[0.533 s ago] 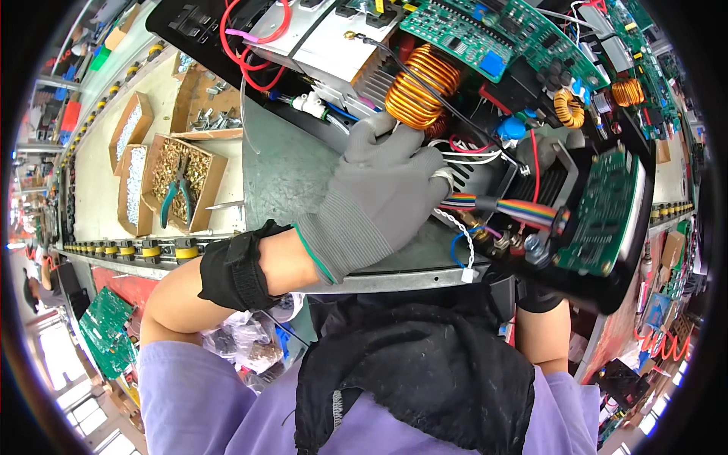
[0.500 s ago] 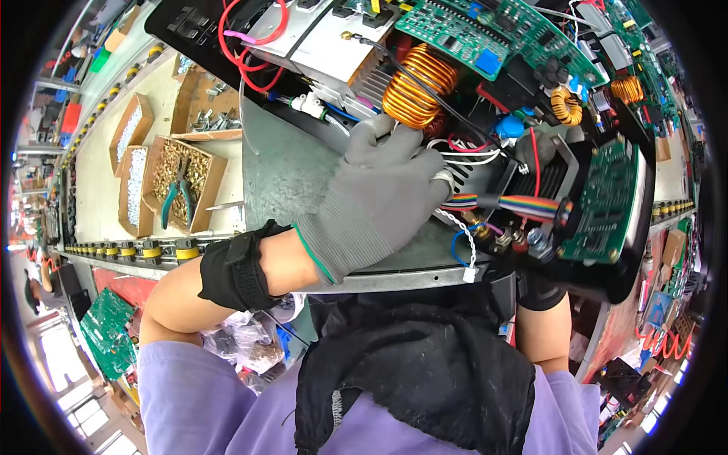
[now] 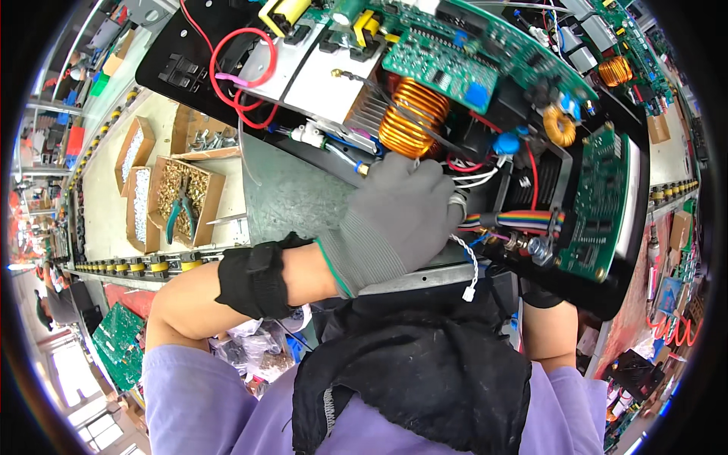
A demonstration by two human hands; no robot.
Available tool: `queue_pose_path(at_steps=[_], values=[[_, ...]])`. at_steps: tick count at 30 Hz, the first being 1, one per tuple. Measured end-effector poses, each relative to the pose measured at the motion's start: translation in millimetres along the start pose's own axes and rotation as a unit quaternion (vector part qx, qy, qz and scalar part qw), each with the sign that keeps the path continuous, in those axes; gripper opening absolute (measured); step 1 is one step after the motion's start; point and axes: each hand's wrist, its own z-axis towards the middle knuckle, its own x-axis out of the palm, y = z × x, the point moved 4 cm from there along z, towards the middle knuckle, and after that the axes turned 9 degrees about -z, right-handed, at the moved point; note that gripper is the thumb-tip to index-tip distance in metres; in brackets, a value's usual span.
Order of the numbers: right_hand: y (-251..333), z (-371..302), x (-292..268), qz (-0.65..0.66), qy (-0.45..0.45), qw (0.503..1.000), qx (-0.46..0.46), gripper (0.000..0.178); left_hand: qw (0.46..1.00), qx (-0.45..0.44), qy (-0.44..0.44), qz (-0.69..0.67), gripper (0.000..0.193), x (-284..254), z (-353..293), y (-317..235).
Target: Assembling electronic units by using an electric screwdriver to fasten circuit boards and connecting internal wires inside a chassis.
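Since the earlier frame, left hand (image 3: 402,216) has edged right below the big copper coil (image 3: 413,117), baring a brass-tipped cable end (image 3: 361,169); fingers curled in, contents hidden, can't tell. A glove snag could strain that cable, the rainbow ribbon cable (image 3: 535,220) or the dangling white plug (image 3: 469,294). Counts, left to right: four cardboard bins (image 3: 211,212), one pliers (image 3: 180,202), one open black chassis (image 3: 163,68) on the bench (image 3: 292,174), one cable end, coil, plug, ribbon each; right hand hidden, grip can't tell.

Gloved left hand (image 3: 403,216) beside copper coil (image 3: 414,120)
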Motion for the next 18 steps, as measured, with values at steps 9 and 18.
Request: queue_pose_path(at_steps=[9,18], values=[[-1,-7,-10,-0.019,-0.014,1.0,-0.002,0.029,0.999,0.039,-0.028,-0.027,0.011,13,25,-9],[-3,-14,-1,-0.046,-0.004,0.999,0.004,0.028,0.989,0.012,-0.033,-0.147,0.017,18,49,-22]])
